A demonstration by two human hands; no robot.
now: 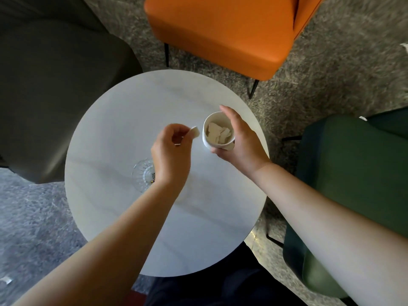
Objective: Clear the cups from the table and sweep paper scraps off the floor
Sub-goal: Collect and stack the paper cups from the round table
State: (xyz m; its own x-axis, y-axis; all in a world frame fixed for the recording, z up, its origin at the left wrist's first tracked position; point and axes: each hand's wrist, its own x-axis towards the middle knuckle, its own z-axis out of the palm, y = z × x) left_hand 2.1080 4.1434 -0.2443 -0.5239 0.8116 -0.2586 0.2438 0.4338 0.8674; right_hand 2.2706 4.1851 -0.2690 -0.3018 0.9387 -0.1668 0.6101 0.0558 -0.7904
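My right hand (239, 140) grips a white paper cup (217, 131) above the round white table (123, 217), right of its middle. Several paper scraps lie inside the cup. My left hand (171, 155) hovers just left of the cup and pinches a small white paper scrap (195, 131) between thumb and fingers. A clear cut-glass cup (143, 174) stands on the table, partly hidden under my left wrist. Another paper scrap (6, 280) lies on the carpet at the lower left.
An orange chair (220, 32) stands beyond the table, a dark grey chair (55, 85) at the left and a green chair (353, 184) at the right. Grey carpet surrounds them. A white scrap (404, 46) shows at the right edge.
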